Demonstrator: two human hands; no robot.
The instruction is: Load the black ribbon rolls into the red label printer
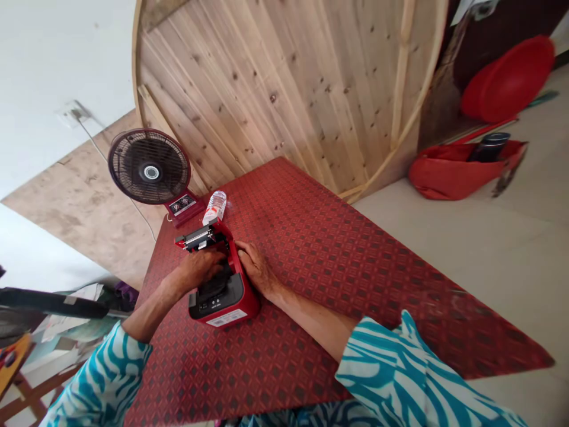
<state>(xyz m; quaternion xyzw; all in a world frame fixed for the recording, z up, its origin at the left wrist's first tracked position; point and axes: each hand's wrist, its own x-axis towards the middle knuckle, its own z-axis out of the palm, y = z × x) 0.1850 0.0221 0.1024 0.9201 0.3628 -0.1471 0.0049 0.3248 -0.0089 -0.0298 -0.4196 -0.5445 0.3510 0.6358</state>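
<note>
A red and black label printer [249,295] stands on the table with its lid [200,238] raised and its inner compartment exposed. My left hand [202,265] reaches into that compartment from the left, fingers bent downward. Its fingertips are partly hidden, and whether they hold anything does not show. Against the printer's right wall rests my right hand [255,267], gripping the side near the lid hinge. On the front face is a white label [226,318] with print too small to read.
A red patterned cloth covers the table [320,261]. Behind the printer lies a clear plastic bottle [216,206], beside a dark red fan [151,172]. A round wooden panel [284,89] leans at the back. A red bag [444,175] is on the floor at right.
</note>
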